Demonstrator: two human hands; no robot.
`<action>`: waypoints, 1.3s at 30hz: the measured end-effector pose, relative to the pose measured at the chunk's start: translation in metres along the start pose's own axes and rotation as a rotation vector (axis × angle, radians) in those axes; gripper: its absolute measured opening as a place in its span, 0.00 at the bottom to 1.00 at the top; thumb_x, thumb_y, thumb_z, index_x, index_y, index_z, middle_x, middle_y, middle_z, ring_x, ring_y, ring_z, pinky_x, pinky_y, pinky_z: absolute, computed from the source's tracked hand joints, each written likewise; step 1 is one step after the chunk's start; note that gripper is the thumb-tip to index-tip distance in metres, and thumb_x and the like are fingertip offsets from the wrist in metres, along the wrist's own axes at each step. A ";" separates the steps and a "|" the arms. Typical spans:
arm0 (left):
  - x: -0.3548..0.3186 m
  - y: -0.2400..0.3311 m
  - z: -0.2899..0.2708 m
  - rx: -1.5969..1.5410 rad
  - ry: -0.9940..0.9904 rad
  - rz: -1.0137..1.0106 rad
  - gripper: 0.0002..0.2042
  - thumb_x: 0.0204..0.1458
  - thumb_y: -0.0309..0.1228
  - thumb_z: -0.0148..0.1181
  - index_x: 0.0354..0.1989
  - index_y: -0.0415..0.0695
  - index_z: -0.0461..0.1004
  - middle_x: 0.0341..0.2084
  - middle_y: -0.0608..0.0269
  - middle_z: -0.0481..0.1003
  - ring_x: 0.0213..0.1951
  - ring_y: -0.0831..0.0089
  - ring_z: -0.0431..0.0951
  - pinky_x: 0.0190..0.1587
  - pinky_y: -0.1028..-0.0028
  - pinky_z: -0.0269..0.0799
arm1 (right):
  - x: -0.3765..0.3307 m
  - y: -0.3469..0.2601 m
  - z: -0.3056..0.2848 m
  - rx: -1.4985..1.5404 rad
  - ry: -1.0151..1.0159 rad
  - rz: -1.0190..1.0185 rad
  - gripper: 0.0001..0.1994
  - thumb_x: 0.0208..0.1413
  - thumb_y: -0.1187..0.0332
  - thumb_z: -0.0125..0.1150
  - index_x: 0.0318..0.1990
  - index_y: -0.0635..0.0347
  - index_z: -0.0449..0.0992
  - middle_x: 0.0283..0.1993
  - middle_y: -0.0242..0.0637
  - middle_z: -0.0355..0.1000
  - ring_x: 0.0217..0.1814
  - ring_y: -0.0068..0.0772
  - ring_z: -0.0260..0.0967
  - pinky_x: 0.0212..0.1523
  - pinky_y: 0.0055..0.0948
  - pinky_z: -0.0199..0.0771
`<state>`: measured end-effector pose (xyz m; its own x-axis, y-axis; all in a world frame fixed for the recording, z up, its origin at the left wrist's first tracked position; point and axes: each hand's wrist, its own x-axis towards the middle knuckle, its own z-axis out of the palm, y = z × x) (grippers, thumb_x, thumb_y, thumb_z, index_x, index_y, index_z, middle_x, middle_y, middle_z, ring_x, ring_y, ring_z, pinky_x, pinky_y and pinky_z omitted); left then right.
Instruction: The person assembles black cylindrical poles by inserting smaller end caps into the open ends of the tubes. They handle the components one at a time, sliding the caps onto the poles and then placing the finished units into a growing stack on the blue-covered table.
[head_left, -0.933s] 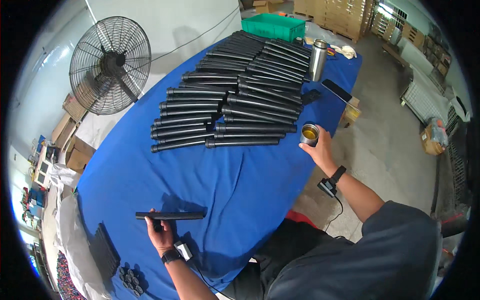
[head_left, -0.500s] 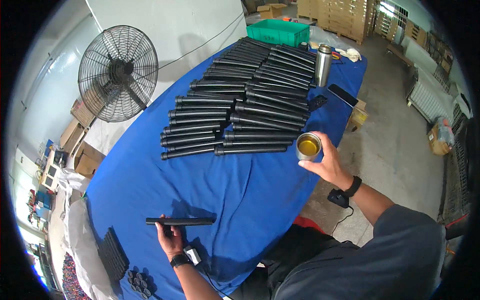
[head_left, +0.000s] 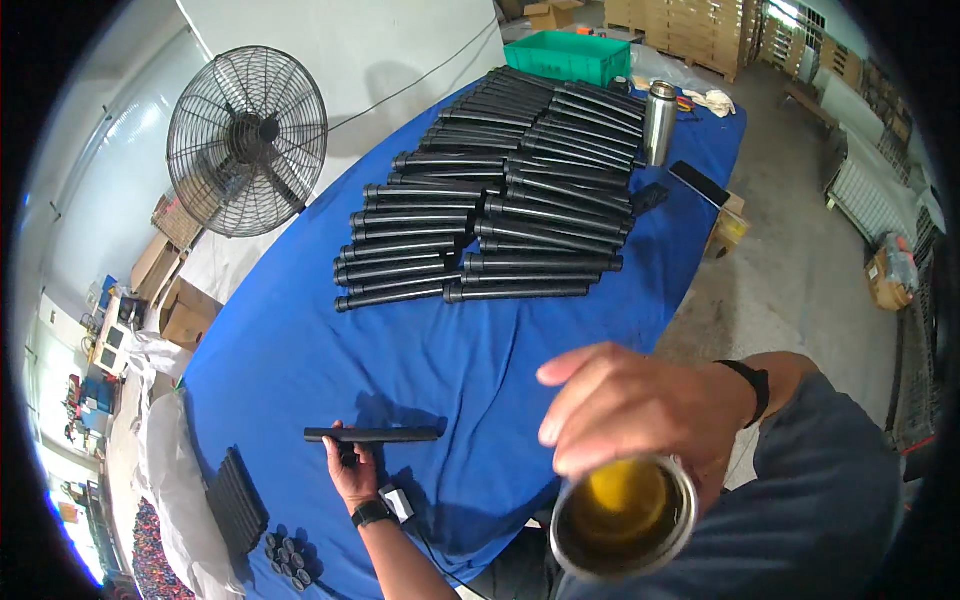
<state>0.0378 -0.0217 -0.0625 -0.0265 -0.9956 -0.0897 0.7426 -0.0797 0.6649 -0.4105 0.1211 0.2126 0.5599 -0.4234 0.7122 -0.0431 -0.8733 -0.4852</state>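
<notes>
Low on the left, my left hand [head_left: 352, 478] is closed around a short black tube [head_left: 395, 435], holding it level above the blue cloth. My right hand [head_left: 645, 410], raised close to the camera, grips a metal cup [head_left: 625, 530] with yellow liquid inside. The cup is tilted so that its mouth faces the camera. Part of the hand's grip is hidden behind the cup. Several thin black rods [head_left: 238, 500] lie beside the left forearm, and a cluster of round black caps [head_left: 288, 560] sits near them.
Rows of capped black tubes [head_left: 540, 215] cover the far part of the blue-clothed table [head_left: 480, 350]. A steel flask [head_left: 659, 125], a phone [head_left: 698, 184] and a green bin [head_left: 570, 58] stand or lie around them. A black fan [head_left: 247, 142] is at the left.
My right hand has brought the cup from beside the table's right edge down and much closer to the camera, tilting it. My left hand still holds the tube in nearly the same place.
</notes>
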 end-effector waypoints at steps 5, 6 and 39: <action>-0.006 0.012 -0.003 0.031 0.023 0.000 0.21 0.66 0.45 0.59 0.58 0.41 0.73 0.39 0.59 0.79 0.31 0.76 0.77 0.29 0.83 0.74 | 0.036 -0.019 0.004 0.119 -0.020 -0.106 0.18 0.68 0.58 0.55 0.51 0.67 0.78 0.45 0.45 0.78 0.52 0.46 0.76 0.63 0.55 0.67; -0.004 0.007 0.004 0.022 0.018 -0.011 0.21 0.66 0.45 0.59 0.58 0.41 0.73 0.39 0.59 0.79 0.31 0.76 0.77 0.29 0.83 0.74 | 0.040 -0.029 0.012 0.083 0.072 -0.102 0.13 0.69 0.63 0.54 0.46 0.65 0.79 0.42 0.45 0.79 0.51 0.46 0.77 0.64 0.55 0.67; -0.004 -0.001 0.003 -0.042 0.149 0.019 0.22 0.63 0.43 0.62 0.56 0.37 0.73 0.40 0.57 0.78 0.32 0.73 0.76 0.32 0.79 0.75 | 0.111 -0.005 0.039 0.726 0.058 -0.706 0.28 0.55 0.67 0.73 0.56 0.82 0.71 0.55 0.65 0.72 0.58 0.57 0.75 0.56 0.48 0.79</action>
<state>0.0350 -0.0182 -0.0604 0.0853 -0.9783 -0.1890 0.7694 -0.0558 0.6363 -0.3156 0.0878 0.2746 0.2211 0.1051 0.9696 0.8064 -0.5789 -0.1211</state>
